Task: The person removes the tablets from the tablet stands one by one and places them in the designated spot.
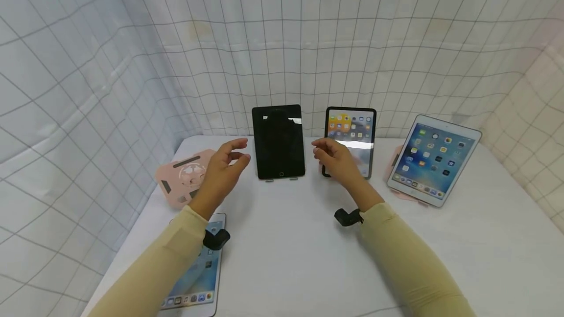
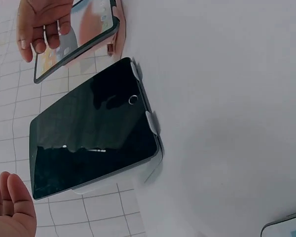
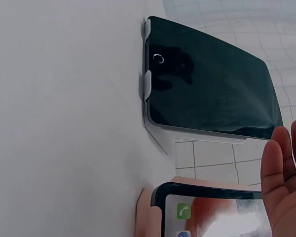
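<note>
A black tablet (image 1: 278,141) with a dark screen stands upright on a stand, whose light-coloured clips (image 2: 152,123) catch its lower edge. To its left my left hand (image 1: 222,168) hovers with fingers loosely bent, holding nothing. On the other side, my right hand (image 1: 338,160) is also free of any object, just in front of a black-rimmed tablet (image 1: 352,133) with lit app icons. That tablet leans on a pink stand (image 3: 148,217). In the right wrist view, my fingers (image 3: 274,165) overlap the black tablet's upper corner.
Far right, a white tablet (image 1: 434,160) tilts on another pink stand (image 1: 405,196). A pink stand (image 1: 176,182) with a cartoon cutout sits at the left. Beneath my left forearm lies a white tablet (image 1: 211,285). Checked cloth (image 1: 282,38) walls the white table (image 1: 286,248).
</note>
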Tool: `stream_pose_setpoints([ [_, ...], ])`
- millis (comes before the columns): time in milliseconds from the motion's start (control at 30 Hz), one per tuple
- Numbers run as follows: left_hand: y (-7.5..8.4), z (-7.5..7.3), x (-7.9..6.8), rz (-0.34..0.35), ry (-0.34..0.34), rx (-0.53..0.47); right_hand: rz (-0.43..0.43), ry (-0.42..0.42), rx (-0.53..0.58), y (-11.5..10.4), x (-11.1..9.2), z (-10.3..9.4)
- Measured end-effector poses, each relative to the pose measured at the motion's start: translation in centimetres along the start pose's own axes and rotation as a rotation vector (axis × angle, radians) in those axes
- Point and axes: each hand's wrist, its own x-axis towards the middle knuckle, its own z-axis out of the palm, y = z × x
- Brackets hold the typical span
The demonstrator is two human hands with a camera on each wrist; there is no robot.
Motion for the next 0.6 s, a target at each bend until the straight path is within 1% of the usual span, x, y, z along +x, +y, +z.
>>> stream_pose_setpoints([
  [67,-0.1,0.3,0.8,0.025,0.000,-0.008,-0.017,0.022,0.021,-0.1,0.7,-0.1],
  [133,-0.3,0.5,1.5,0.040,0.000,-0.005,-0.013,0.024,0.016,-0.4,1.3,-0.1],
  [267,-0.8,0.9,3.0,0.057,-0.002,-0.002,-0.017,0.025,-0.051,-0.8,2.7,0.2],
  [367,-1.1,1.1,4.2,0.072,-0.005,0.002,-0.049,0.045,-0.103,-1.1,3.8,0.7],
  [500,-1.4,1.0,5.9,0.094,-0.003,0.020,-0.096,0.076,-0.135,-1.2,5.4,1.3],
  [600,-1.8,1.0,7.0,0.083,0.000,0.038,-0.105,0.093,-0.141,-1.1,6.2,1.7],
])
